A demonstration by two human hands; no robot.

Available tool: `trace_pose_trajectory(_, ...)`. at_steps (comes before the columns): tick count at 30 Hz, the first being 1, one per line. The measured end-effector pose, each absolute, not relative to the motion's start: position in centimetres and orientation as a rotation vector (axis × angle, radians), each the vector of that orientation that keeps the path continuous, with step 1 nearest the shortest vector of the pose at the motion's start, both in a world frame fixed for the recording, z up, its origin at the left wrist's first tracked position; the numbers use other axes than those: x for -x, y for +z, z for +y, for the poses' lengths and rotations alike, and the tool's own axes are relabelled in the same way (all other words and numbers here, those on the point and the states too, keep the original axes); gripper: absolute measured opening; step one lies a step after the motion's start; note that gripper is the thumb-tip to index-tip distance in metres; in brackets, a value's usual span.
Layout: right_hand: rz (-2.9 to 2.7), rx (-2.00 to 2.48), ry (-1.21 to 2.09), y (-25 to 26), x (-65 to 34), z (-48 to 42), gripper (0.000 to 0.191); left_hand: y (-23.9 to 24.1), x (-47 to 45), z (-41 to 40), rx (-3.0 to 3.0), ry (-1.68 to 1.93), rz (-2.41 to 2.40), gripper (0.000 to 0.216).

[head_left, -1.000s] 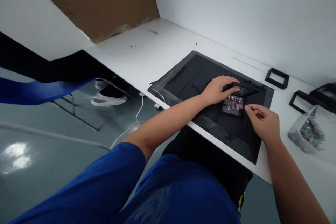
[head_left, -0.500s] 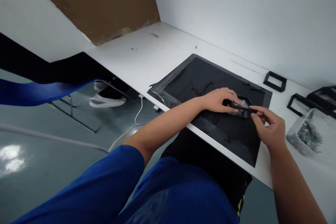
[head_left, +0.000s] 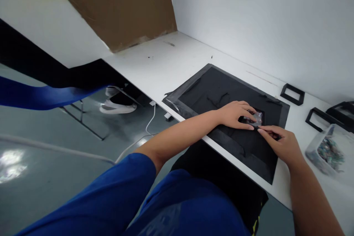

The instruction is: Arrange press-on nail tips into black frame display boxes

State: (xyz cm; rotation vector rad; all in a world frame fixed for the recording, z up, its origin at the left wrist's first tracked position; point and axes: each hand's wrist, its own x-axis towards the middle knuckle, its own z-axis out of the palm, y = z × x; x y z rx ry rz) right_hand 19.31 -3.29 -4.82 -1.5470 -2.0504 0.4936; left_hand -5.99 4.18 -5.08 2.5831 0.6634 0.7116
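Observation:
A small black rectangular frame (head_left: 263, 117) lies on the black mat, with clear, shiny contents (head_left: 257, 118) showing inside it. My left hand (head_left: 233, 115) rests over its left part, fingers spread across the contents and thumb at the near edge. At the near right corner, my right hand (head_left: 280, 142) has thumb and fingertips closed on the frame's dark edge. The fingertips of both hands almost meet there. My hands hide much of the frame's near and left sides.
The black mat (head_left: 204, 92) is taped on a white table (head_left: 155, 70). To the right stand black frames (head_left: 292, 94) (head_left: 318, 118) and a clear plastic tub (head_left: 329, 151) of small shiny pieces. A blue chair (head_left: 49, 96), a white cable (head_left: 151, 121) and another person's shoe (head_left: 117, 107) are at left.
The thin black bar held slantwise between both hands has come down to the frame's near edge. My right hand has shifted slightly lower, and the contents show more plainly.

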Motion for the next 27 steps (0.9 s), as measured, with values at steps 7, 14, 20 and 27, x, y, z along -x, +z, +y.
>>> trace_pose_trajectory(7,-2.051,1.61,0.493,-5.18,-19.23,-3.25,0.038,-5.04,5.76,4.26,-2.609,0.732,0.639,0.041)
trace_pose_trajectory(14,-2.05,1.583,0.545,-5.28,-18.71,-3.67,0.035,-4.92,5.87,4.23,-2.564,0.76,0.583,0.047)
trace_pose_trajectory(20,-1.849,1.504,0.659,-5.23,-18.98,-3.91,0.037,-4.86,5.97,4.47,-2.512,0.825,0.466,0.046)
trace_pose_trajectory(27,-1.747,1.384,0.974,-5.08,-19.61,-3.55,0.036,-4.79,6.43,4.94,-2.511,0.837,0.452,0.024)
